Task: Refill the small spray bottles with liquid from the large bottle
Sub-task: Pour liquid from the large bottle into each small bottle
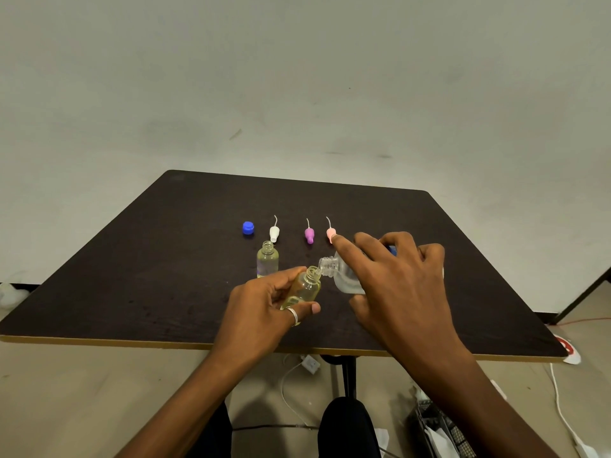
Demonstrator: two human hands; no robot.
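My left hand [264, 309] grips a small clear bottle [304, 287] holding yellowish liquid, tilted with its open mouth up and to the right. My right hand [396, 279] grips the large clear bottle [340, 274] tipped on its side, its threaded neck touching the small bottle's mouth. A second small open bottle [267, 261] with yellowish liquid stands upright on the dark table [165, 259] to the left. Behind lie three spray tops: white [274, 232], purple [309, 233] and pink [330, 233]. A blue cap [248, 227] sits at far left.
The table's front edge [132, 342] runs just below my hands. Under the table are its black leg [347, 375], white cables [291, 385] and a dark basket [439, 431] on the floor. A pale wall [297, 77] rises behind.
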